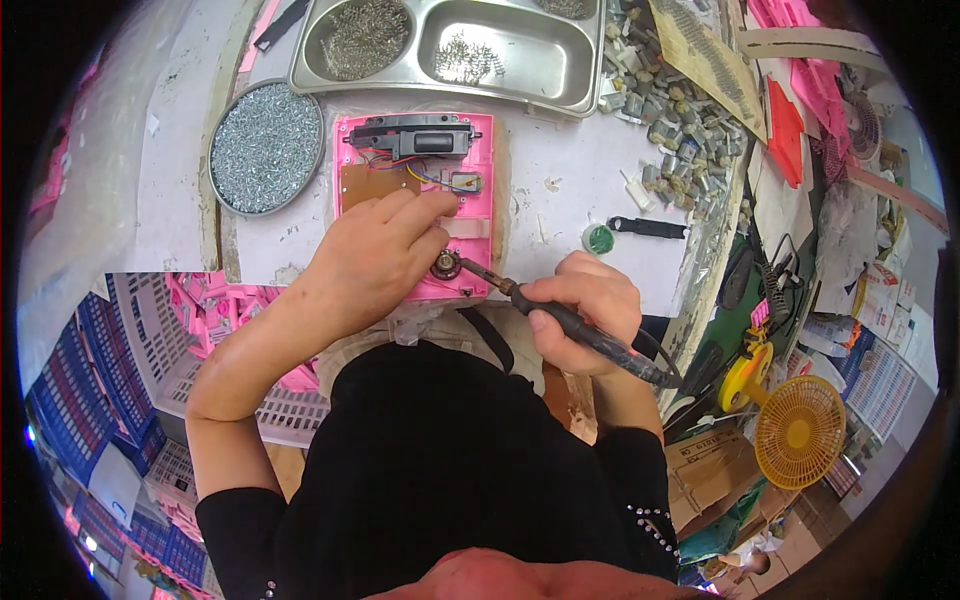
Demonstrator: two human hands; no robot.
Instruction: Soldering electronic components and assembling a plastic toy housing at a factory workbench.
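Observation:
A pink plastic housing (482, 150) lies in front of me with its inside facing up. It contains a black mechanism (415, 140), a brown board (365, 184), coloured wires (405, 164) and a small round speaker (446, 264) at its near end. My right hand (590, 310) is closed round the black handle of a soldering iron (575, 325), whose tip reaches the speaker's edge. Over the housing's left side, my left hand (380, 250) has its fingers bent and pressed together close above the speaker. Whatever they pinch, if anything, is hidden.
A round dish of small screws (266, 148) is at the left. A metal tray (510, 92) with small springs stands at the back. Many small metal motors (685, 150) pile up at the right, beside a small green-filled pot (598, 239) and a black strip (648, 228).

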